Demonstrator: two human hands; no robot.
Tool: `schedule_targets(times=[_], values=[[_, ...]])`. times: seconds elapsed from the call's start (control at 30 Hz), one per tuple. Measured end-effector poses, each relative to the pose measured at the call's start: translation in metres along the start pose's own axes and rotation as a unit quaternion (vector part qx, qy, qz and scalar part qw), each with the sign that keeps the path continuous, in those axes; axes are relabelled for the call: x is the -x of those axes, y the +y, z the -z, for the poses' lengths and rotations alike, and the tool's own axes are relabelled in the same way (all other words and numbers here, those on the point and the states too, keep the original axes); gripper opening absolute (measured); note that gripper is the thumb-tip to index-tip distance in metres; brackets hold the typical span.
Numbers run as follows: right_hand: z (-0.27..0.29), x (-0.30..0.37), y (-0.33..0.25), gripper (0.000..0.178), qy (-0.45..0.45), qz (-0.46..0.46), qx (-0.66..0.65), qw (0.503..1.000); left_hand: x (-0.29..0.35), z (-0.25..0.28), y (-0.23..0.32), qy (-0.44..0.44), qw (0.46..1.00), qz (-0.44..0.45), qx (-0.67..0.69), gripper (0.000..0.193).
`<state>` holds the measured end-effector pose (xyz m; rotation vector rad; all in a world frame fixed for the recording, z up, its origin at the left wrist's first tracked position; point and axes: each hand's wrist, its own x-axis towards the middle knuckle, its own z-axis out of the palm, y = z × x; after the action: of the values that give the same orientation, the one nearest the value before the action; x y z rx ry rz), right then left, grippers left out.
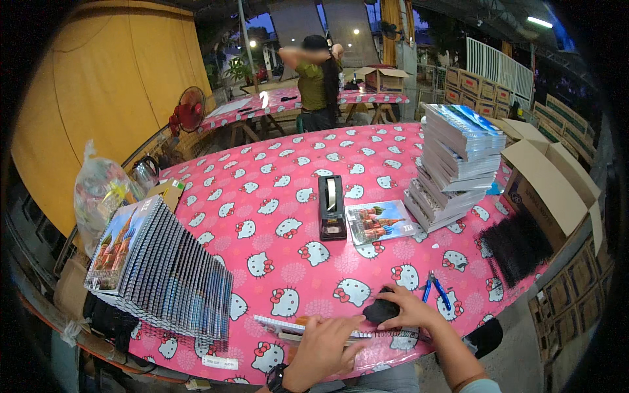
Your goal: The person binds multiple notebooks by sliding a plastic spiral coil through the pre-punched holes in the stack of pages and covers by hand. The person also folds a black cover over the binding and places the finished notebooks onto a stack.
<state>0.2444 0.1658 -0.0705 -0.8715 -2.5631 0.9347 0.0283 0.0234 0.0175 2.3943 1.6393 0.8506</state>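
Two hands press a spiral notebook (308, 325): left fingers (341, 325) flat, right fingers (386, 308) gripping a black tool (380, 310).

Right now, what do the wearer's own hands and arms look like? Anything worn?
Both arms enter from the lower edge. The left hand is bare, with a dark round-faced wristwatch on a black strap at the wrist. The right hand is bare too; a thin brownish band circles the forearm, just above the edge of a light blue-grey sleeve. No gloves or rings visible.
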Motion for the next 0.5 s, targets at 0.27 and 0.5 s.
schedule_targets(times=[0.27, 0.5], values=[[-0.054, 0.061, 0.036, 0.080, 0.035, -0.045, -0.789, 0.612, 0.004, -0.002, -0.006, 0.022, 0.999, -0.037, 0.020, 0.022], [-0.061, 0.031, 0.004, 0.083, 0.040, 0.020, -0.793, 0.608, 0.000, -0.002, -0.006, 0.004, 0.999, -0.037, 0.000, 0.020]])
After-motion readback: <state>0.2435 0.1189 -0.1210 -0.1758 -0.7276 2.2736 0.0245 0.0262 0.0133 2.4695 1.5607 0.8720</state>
